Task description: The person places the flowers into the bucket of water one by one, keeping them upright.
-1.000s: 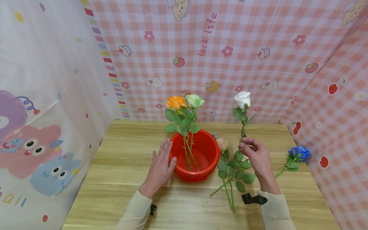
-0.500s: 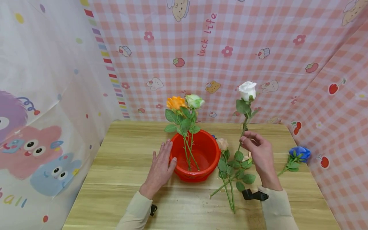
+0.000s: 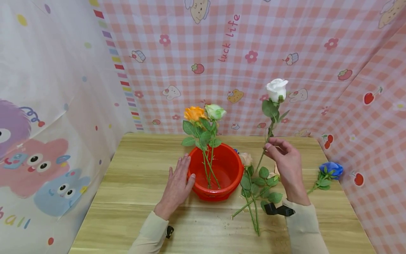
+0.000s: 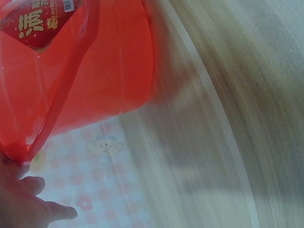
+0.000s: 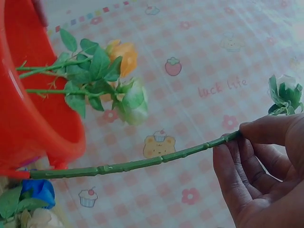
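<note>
My right hand (image 3: 287, 165) pinches the stem of a white rose (image 3: 276, 90) between thumb and fingers. The bloom stands above the hand, and the bare lower stem (image 5: 137, 165) slants down toward the red bucket (image 3: 233, 169) in the right wrist view. My left hand (image 3: 176, 187) rests against the bucket's left rim with its fingers extended. Inside the bucket an orange rose (image 3: 194, 113) and a pale green rose (image 3: 215, 111) lean, their stems crossing.
Cut roses with a peach bloom (image 3: 245, 159) and leafy stems (image 3: 253, 203) lie right of the bucket. A blue rose (image 3: 331, 170) lies at the table's right edge. Patterned cloth (image 3: 206, 81) hangs behind the wooden table (image 3: 133, 176).
My right hand has lifted the white rose upward and slightly right, so its bloom is higher and more of its stem shows. The left hand and bucket have stayed in place.
</note>
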Action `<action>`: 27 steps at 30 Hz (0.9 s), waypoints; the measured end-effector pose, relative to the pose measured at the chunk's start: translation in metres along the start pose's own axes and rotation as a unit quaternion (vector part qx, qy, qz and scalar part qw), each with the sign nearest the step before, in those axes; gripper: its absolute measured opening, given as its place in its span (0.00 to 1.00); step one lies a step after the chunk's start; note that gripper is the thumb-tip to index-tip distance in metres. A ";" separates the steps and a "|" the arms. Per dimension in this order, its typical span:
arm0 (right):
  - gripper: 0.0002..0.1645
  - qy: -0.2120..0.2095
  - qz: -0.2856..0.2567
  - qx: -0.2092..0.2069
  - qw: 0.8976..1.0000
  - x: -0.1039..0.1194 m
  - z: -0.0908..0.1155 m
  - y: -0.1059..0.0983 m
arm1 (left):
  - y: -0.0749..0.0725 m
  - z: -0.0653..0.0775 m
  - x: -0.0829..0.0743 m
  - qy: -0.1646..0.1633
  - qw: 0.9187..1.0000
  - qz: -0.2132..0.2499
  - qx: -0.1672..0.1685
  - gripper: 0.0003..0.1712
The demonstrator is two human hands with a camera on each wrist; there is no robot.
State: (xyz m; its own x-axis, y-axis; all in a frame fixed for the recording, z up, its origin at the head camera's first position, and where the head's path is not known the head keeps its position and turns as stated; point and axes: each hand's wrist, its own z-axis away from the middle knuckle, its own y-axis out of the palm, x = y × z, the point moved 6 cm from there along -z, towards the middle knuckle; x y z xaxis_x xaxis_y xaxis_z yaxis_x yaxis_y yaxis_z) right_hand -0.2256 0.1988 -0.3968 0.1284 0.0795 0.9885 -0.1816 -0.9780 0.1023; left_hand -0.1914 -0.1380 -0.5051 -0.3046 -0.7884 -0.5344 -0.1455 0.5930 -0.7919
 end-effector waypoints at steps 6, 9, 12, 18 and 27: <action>0.14 -0.008 -0.029 -0.009 0.999 0.006 -0.001 0.009 | 0.000 0.000 0.000 0.005 1.000 0.000 -0.005 0.36; 0.13 -0.017 -0.039 -0.010 0.999 0.008 -0.001 0.014 | 0.001 0.000 0.000 0.006 1.000 -0.001 -0.006 0.36; 0.12 -0.020 -0.042 -0.007 0.999 0.009 -0.002 0.019 | 0.001 -0.001 0.000 0.006 1.000 -0.001 -0.006 0.36; 0.11 -0.029 -0.053 -0.005 0.998 0.009 -0.005 0.030 | 0.001 0.000 0.001 0.001 1.000 0.000 -0.003 0.37; 0.12 -0.036 -0.055 0.007 0.998 0.004 -0.009 0.044 | 0.000 0.001 0.001 0.000 1.000 0.000 0.000 0.37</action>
State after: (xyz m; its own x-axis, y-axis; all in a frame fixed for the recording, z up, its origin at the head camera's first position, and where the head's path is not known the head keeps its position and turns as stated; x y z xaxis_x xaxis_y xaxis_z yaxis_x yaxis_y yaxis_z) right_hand -0.2423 0.1578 -0.3868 0.2162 0.1726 0.9610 -0.1488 -0.9669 0.2072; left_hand -0.1911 -0.1386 -0.5056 -0.3045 -0.7889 -0.5338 -0.1459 0.5924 -0.7923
